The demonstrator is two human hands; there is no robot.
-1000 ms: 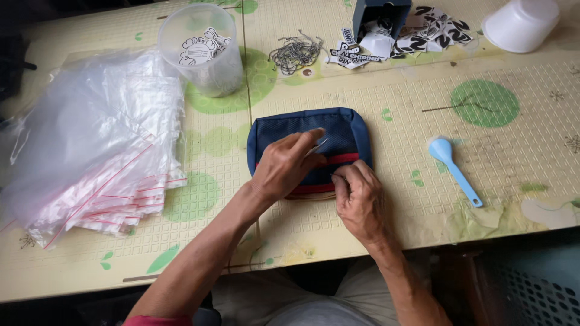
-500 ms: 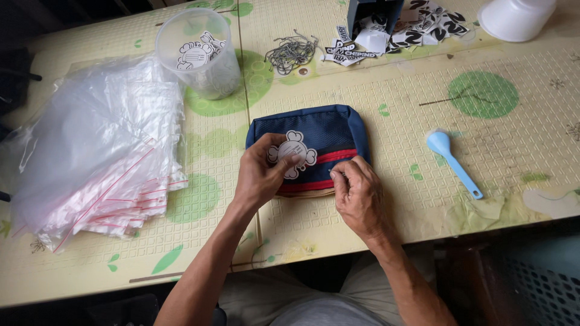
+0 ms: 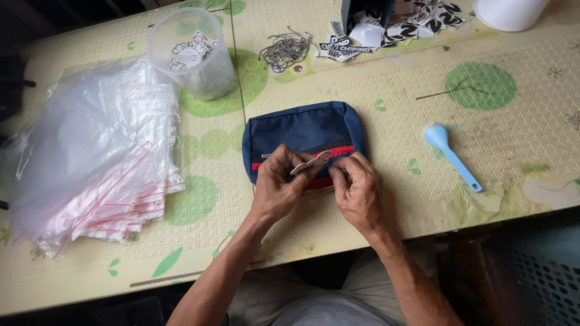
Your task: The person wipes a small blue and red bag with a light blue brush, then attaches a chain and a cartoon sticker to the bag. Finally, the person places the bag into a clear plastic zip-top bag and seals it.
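Table (image 3: 393, 199) edge near: hands (image 3: 284, 187) pinch pouch (image 3: 302, 130).

open table btwn navy fabric pouch (image 3: 304, 130) & light blue plastic spoon (image 3: 450, 154) on the right; heap of clear zip bags (image 3: 96, 163) blocks left, clear plastic tub (image 3: 193, 54) behind-left.

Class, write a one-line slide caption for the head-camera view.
Both hands, left hand and right hand, pinch a small flat tag over a navy pouch on a patterned table.
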